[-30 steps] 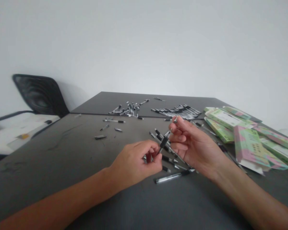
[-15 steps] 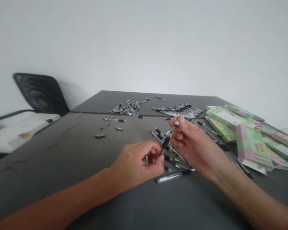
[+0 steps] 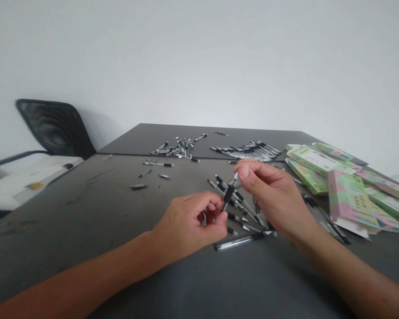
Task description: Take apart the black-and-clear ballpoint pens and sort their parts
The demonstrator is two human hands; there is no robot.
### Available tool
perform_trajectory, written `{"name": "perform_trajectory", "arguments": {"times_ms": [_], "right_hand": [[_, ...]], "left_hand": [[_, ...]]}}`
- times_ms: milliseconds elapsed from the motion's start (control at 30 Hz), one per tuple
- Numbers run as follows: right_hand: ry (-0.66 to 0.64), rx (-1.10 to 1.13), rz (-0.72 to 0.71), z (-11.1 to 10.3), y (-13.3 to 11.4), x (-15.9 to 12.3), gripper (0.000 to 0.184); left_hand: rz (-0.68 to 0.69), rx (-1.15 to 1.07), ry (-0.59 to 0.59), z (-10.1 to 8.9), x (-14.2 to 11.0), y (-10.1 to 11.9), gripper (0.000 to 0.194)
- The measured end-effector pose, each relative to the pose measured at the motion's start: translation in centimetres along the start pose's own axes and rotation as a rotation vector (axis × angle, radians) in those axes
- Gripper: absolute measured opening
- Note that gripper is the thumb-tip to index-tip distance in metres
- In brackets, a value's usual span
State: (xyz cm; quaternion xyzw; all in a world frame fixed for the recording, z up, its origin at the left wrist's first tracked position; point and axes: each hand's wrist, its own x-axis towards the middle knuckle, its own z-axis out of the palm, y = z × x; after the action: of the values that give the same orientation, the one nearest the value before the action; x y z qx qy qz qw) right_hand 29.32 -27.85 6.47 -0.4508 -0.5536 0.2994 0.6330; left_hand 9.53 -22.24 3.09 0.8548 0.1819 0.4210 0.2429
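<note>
My left hand (image 3: 194, 221) pinches a pen (image 3: 229, 195) with a black rubber grip, tilted with its front end up and to the right. Between the thumb and forefinger of my right hand (image 3: 274, 195) is a small silver pen tip (image 3: 236, 176), held at the upper end of that grip. Whether the tip touches the barrel or is seated on it, I cannot tell. Below and behind both hands lies a loose pile of clear pens (image 3: 239, 241) with black grips, partly hidden by my right hand.
Further back are a row of pens (image 3: 252, 151) and a heap of pen parts (image 3: 182, 147). Several loose caps and pens (image 3: 158, 164) lie left of centre. Flattened green and pink boxes (image 3: 352, 199) cover the right side. A black mesh chair (image 3: 53, 128) stands at the left.
My right hand has brought the silver tip down and left to the front end of the pen, and its fingers have turned. My left hand has stayed nearly still.
</note>
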Motion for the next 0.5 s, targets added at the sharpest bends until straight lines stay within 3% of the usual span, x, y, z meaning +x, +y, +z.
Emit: {"name": "perform_trajectory", "arguments": {"times_ms": [267, 500], "right_hand": [[0.020, -0.213, -0.151, 0.06, -0.36, -0.05, 0.019], [0.039, -0.233, -0.129, 0.52, 0.28, -0.66, 0.022]], "left_hand": [[-0.050, -0.039, -0.026, -0.30, 0.20, -0.01, 0.004], [-0.060, -0.045, -0.102, -0.02, -0.06, -0.24, 0.003]]}}
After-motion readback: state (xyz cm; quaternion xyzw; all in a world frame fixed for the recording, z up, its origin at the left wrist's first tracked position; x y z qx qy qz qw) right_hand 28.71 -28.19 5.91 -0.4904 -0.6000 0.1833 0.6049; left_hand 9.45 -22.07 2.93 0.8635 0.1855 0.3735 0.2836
